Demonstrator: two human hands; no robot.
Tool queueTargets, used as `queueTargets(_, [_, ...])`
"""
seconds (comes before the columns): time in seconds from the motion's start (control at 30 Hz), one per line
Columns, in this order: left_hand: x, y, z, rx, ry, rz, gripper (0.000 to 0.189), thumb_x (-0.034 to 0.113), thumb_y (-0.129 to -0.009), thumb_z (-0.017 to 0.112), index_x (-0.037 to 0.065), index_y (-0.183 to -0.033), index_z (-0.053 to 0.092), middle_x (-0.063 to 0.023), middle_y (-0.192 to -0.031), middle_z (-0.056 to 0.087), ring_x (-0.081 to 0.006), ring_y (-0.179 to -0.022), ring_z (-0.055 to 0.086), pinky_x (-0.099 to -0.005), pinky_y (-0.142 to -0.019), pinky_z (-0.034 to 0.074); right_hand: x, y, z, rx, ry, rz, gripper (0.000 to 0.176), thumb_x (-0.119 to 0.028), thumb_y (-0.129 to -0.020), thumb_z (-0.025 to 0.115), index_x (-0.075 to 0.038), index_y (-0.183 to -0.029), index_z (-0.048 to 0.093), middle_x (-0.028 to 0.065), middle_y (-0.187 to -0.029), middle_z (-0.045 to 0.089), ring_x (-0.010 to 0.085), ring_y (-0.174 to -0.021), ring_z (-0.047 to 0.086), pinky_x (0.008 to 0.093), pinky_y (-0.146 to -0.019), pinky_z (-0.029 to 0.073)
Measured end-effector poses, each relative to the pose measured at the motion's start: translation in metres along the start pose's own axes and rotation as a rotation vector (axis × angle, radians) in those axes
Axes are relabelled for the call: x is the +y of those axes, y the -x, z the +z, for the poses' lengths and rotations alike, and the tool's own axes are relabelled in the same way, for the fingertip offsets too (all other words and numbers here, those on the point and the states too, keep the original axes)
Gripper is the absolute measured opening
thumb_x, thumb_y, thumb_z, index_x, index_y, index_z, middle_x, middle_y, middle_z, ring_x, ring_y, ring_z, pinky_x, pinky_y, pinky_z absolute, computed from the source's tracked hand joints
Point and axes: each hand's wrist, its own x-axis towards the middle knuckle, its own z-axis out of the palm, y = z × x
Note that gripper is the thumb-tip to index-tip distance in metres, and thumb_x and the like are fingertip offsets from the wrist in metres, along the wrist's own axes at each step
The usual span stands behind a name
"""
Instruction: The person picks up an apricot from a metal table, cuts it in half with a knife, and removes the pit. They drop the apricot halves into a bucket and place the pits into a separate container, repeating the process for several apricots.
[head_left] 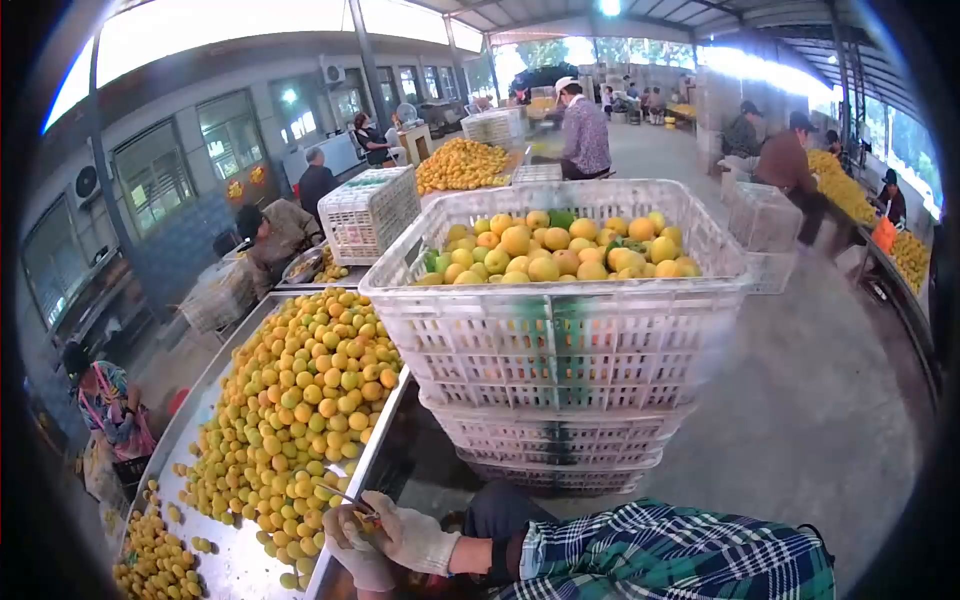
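Below the crate stack (555,340), at the near corner of the bench (235,560): both gloved hands close together, touching.

Risks, as judgement:
- Thin metal tool (345,495) points from the hands toward the fruit pile (295,410). With the hands pressed this close, a slip could nick a glove or pierce a fruit skin.
- Loose fruit lies left of the crate stack, right up against the bench rim. A nudge from a wrist could send some over the edge.
- Top crate is heaped with fruit; a bump from the plaid sleeve (680,555) could shake the stack.

Hands:
- Right hand (415,535): fingers curled tight, pinching the tool at its base.
- Left hand (355,562): tucked under the right, fingers bent inward; whether it grips anything cannot be told, as the glove hides it.
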Motion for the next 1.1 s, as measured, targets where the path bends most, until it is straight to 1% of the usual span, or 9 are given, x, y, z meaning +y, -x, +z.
queueTargets(0.43, [0.019,0.013,-0.032,-0.146,0.189,-0.062,0.041,0.041,-0.098,0.048,0.000,-0.096,0.050,-0.0056,-0.081,0.052,-0.0139,-0.071,0.052,-0.0277,-0.066,0.045,-0.024,0.011,0.006,-0.122,-0.211,0.078,0.038,-0.021,-0.091,0.045,-0.008,-0.125,0.039,0.0268,-0.104,0.061,0.0449,-0.101,0.058,0.0503,-0.083,0.046])
queueTargets(0.47, [0.011,0.013,-0.036,-0.077,0.172,-0.083,0.038,0.037,-0.098,0.049,0.000,-0.099,0.049,-0.0080,-0.088,0.053,-0.0176,-0.077,0.054,-0.0314,-0.069,0.046,-0.026,0.011,0.009,-0.134,-0.230,0.056,0.042,-0.020,-0.090,0.045,-0.008,-0.130,0.038,0.0276,-0.106,0.061,0.0448,-0.101,0.058,0.0495,-0.085,0.046])
queueTargets(0.53, [0.000,0.017,-0.052,-0.086,-0.284,0.227,0.035,0.035,-0.098,0.048,0.000,-0.101,0.050,-0.0104,-0.095,0.054,-0.0215,-0.081,0.055,-0.0346,-0.070,0.047,-0.035,0.012,0.009,-0.203,-0.207,0.057,0.046,-0.022,-0.091,0.045,-0.008,-0.134,0.035,0.0280,-0.108,0.061,0.0449,-0.101,0.058,0.0494,-0.085,0.046])
queueTargets(0.6, [-0.012,0.018,-0.072,-0.153,-0.271,0.189,0.034,0.034,-0.098,0.046,0.002,-0.107,0.050,-0.0142,-0.110,0.053,-0.0279,-0.091,0.056,-0.0393,-0.073,0.048,-0.048,0.015,0.008,-0.255,-0.195,0.057,0.050,-0.025,-0.092,0.045,-0.008,-0.137,0.033,0.0284,-0.109,0.060,0.0450,-0.101,0.058,0.0491,-0.085,0.046])
queueTargets(0.67, [-0.018,0.023,-0.082,-0.059,-0.432,0.244,0.037,0.036,-0.099,0.044,0.001,-0.107,0.051,-0.0145,-0.105,0.055,-0.0265,-0.087,0.056,-0.0373,-0.072,0.047,-0.059,0.021,0.010,-0.289,-0.201,0.056,0.053,-0.028,-0.093,0.045,-0.008,-0.140,0.032,0.0290,-0.109,0.060,0.0450,-0.100,0.058,0.0487,-0.085,0.047])
queueTargets(0.77, [0.016,0.024,-0.090,0.019,-0.092,0.059,0.049,0.047,-0.098,0.041,-0.001,-0.103,0.053,-0.0140,-0.088,0.056,-0.0239,-0.077,0.055,-0.0334,-0.070,0.046,-0.051,0.031,0.049,0.008,-0.169,-0.182,0.048,-0.032,-0.095,0.044,-0.004,-0.134,0.038,0.0291,-0.104,0.061,0.0434,-0.095,0.060,0.0477,-0.081,0.048])
queueTargets(0.97, [0.017,0.038,-0.107,0.163,-0.162,0.129,0.054,0.051,-0.097,0.041,-0.002,-0.099,0.054,-0.0130,-0.082,0.057,-0.0237,-0.071,0.055,-0.0329,-0.065,0.046,-0.070,0.043,0.069,-0.083,0.009,-0.011,0.033,-0.032,-0.097,0.044,-0.006,-0.117,0.049,0.0207,-0.096,0.061,0.0360,-0.091,0.061,0.0492,-0.075,0.047])
queueTargets(1.07, [0.003,0.046,-0.130,0.150,-0.218,0.117,0.053,0.050,-0.098,0.041,-0.001,-0.099,0.054,-0.0133,-0.083,0.058,-0.0239,-0.072,0.056,-0.0339,-0.065,0.046,-0.051,0.040,0.102,-0.041,0.239,-0.387,0.034,-0.034,-0.099,0.040,-0.005,-0.112,0.053,0.0192,-0.095,0.062,0.0360,-0.093,0.061,0.0467,-0.074,0.048])
queueTargets(1.1, [-0.002,0.048,-0.137,0.136,-0.226,0.088,0.052,0.049,-0.098,0.041,-0.001,-0.099,0.055,-0.0137,-0.084,0.058,-0.0240,-0.074,0.057,-0.0345,-0.066,0.046,-0.054,0.040,0.105,-0.119,0.056,-0.228,0.036,-0.034,-0.099,0.038,-0.004,-0.110,0.054,0.0205,-0.095,0.062,0.0363,-0.094,0.061,0.0470,-0.075,0.047])
